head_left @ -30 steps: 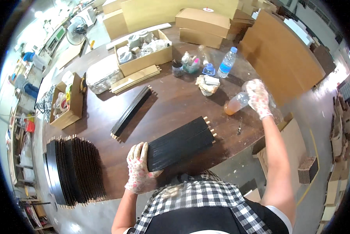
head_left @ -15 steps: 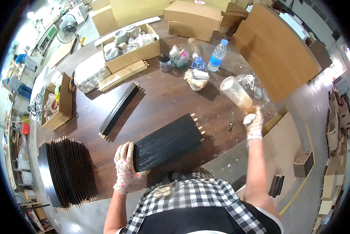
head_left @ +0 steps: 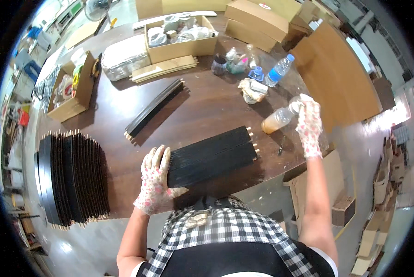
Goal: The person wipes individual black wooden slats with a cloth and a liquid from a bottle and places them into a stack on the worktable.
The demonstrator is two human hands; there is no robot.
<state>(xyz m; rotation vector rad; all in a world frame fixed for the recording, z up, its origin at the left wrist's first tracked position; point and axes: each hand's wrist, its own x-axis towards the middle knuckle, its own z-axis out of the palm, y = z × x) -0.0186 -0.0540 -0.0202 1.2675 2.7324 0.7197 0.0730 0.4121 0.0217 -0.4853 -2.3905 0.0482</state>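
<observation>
On the table's near side lies a set of flat black boards [head_left: 214, 157], edge to edge, with pale wooden dowels sticking out of the right end. My left hand [head_left: 155, 177], in a floral-patterned glove, grips their left end, thumb along the near edge. To the right, my right hand [head_left: 309, 124], gloved alike, closes round the top of a clear plastic bottle [head_left: 280, 118] with amber liquid at its bottom. The bottle leans with its base down by the tabletop. The hand partly hides its cap and neck.
A tall stack of black boards [head_left: 71, 177] stands at the left. Beyond the held boards lies a narrow black piece [head_left: 154, 111]. Farther back are an open carton of jars [head_left: 184, 48], a water bottle [head_left: 279, 70] and a wrapped lump [head_left: 252, 91]. A large cardboard sheet [head_left: 340, 78] rises at the right.
The bottle has gone from tipped neck-down to base-down, and my right hand has swung up and away with its neck. My left hand stays at the boards' end. The whole view has shifted.
</observation>
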